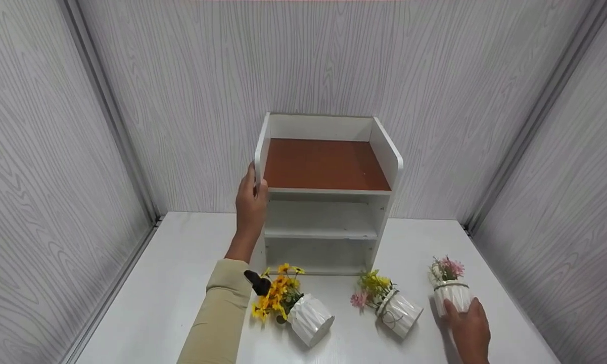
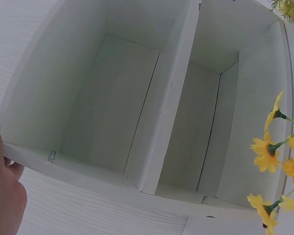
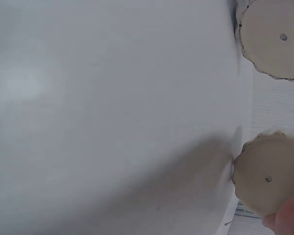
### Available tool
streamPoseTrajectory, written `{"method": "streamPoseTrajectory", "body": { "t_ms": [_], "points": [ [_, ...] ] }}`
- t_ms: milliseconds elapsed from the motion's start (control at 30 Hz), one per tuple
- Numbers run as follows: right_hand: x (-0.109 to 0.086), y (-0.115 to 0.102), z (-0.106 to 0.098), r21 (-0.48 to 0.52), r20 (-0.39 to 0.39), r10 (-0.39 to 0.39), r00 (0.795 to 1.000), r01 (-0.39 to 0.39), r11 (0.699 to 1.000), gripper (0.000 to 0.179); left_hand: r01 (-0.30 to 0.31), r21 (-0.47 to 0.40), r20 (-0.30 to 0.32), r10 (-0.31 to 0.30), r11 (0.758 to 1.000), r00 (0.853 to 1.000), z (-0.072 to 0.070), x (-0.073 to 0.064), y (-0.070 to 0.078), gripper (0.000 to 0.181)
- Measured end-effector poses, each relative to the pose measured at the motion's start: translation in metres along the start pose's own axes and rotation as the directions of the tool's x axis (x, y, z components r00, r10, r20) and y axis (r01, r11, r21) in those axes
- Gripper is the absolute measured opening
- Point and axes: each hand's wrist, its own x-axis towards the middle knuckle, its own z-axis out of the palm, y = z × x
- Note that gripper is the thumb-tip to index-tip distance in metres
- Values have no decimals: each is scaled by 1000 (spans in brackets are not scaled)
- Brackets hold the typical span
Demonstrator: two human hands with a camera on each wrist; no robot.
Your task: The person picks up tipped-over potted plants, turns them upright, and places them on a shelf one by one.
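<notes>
A small white shelf unit (image 1: pixel 328 236) with a brown top board (image 1: pixel 326 164) stands against the back wall. My left hand (image 1: pixel 251 202) holds the upper left side panel, fingers along its outer face and thumb at the front edge. In the left wrist view, part of that left hand (image 2: pixel 5 181) shows beside the open compartments. At the right, my right hand (image 1: pixel 470 326) grips a white flowerpot (image 1: pixel 453 294) with pink flowers, thumb and fingers on either side. The right wrist view shows this flowerpot's round base (image 3: pixel 264 171); I cannot tell whether it is lifted.
A white pot (image 1: pixel 311 319) with yellow-orange flowers (image 1: pixel 278 293) lies tipped before the shelf. To its right lies another tipped pot (image 1: pixel 399 313) with yellow and pink flowers. A black object (image 1: pixel 258 283) shows beside my left sleeve. Wood-patterned walls (image 1: pixel 328 55) enclose the white table (image 1: pixel 161 283).
</notes>
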Motion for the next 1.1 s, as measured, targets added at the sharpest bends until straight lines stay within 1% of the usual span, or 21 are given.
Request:
{"method": "streamPoseTrajectory", "body": {
  "t_ms": [133,267,333,467,567,767,933,1100],
  "points": [
    [-5,3,0,38,7,25,1000,-25,999,90,-3,12,-2,3,1000,1000,-1,0,-1,58],
    [-11,8,-1,64,7,42,999,-42,997,90,-13,19,-1,13,1000,1000,-1,1,-3,57],
    [-15,12,-2,67,-15,43,999,-42,997,85,-18,11,-2,18,1000,1000,-1,1,-3,57],
    [-23,19,-3,66,-68,34,997,-29,997,66,-28,4,0,28,1000,1000,-1,1,-2,57],
    [-28,21,-5,78,-57,47,997,-43,996,63,-31,11,0,31,999,1000,0,1,-1,57],
    [-30,22,-8,118,2,81,997,-80,990,69,-25,-4,6,25,1000,1000,-1,0,-1,57],
    [-29,25,-7,168,67,105,992,-115,979,87,-20,-26,8,20,999,1000,-1,1,0,57],
    [-25,26,-5,222,132,138,982,-165,961,100,-2,-19,11,2,1000,1000,-1,1,0,57]
  ]
}}
